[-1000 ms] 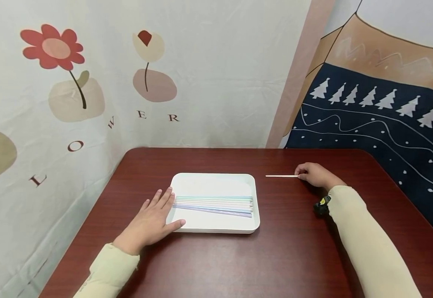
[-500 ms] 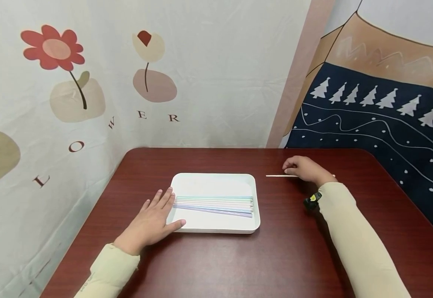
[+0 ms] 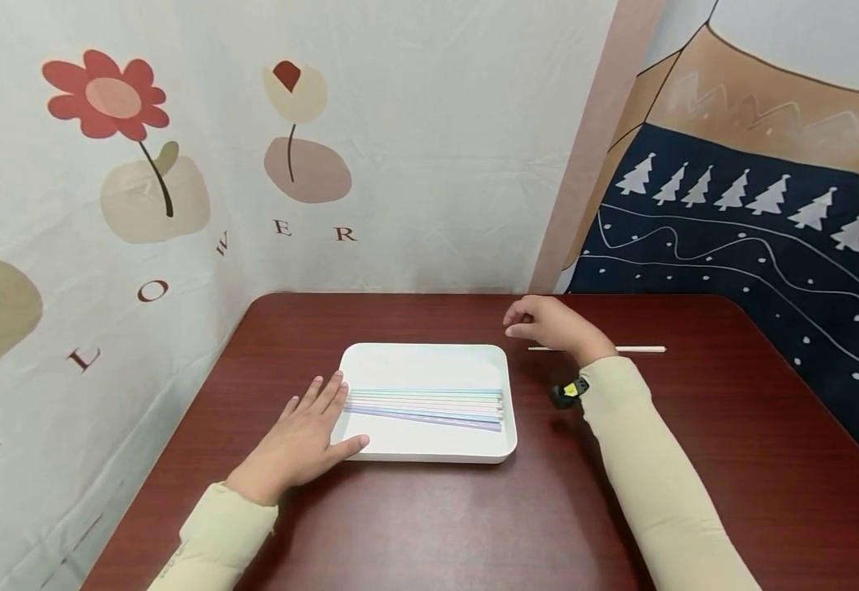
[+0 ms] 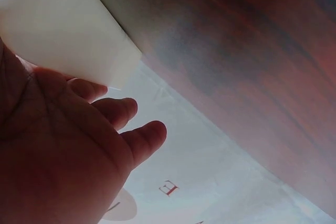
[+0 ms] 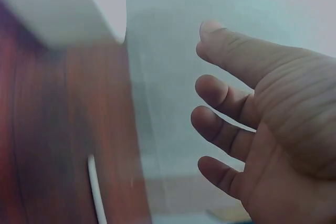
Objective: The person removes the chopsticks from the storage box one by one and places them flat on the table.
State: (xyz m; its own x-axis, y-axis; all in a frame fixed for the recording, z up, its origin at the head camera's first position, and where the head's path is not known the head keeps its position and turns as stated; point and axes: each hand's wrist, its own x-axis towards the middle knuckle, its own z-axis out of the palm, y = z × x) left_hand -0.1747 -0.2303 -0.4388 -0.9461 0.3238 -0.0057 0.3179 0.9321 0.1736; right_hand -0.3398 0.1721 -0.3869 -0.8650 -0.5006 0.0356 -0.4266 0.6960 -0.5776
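Note:
Several thin pastel straws (image 3: 429,404) in green, white, blue and purple lie side by side in a white tray (image 3: 422,447). My left hand (image 3: 299,435), fingers spread, rests on the tray's left edge. In the left wrist view that hand (image 4: 63,129) is against the pale tray wall (image 4: 68,30). My right hand (image 3: 550,327) hovers beyond the tray's far right corner, its fingers loosely bent around nothing. Beneath its wrist a single whitish straw (image 3: 639,349) lies on the table, its middle hidden. The right wrist view shows the hand (image 5: 257,119) apart from this straw (image 5: 96,190).
The dark red wooden table (image 3: 429,525) ends at a far edge against a white cloth (image 3: 444,164) printed with flowers and letters. A dark blue cloth (image 3: 724,246) with tree shapes hangs on the right. A black wrist camera (image 3: 569,392) is on my right wrist.
My right hand has let go of the lone straw, lifted, and moved left toward the tray. That straw stays where it was. The left hand and tray have not moved.

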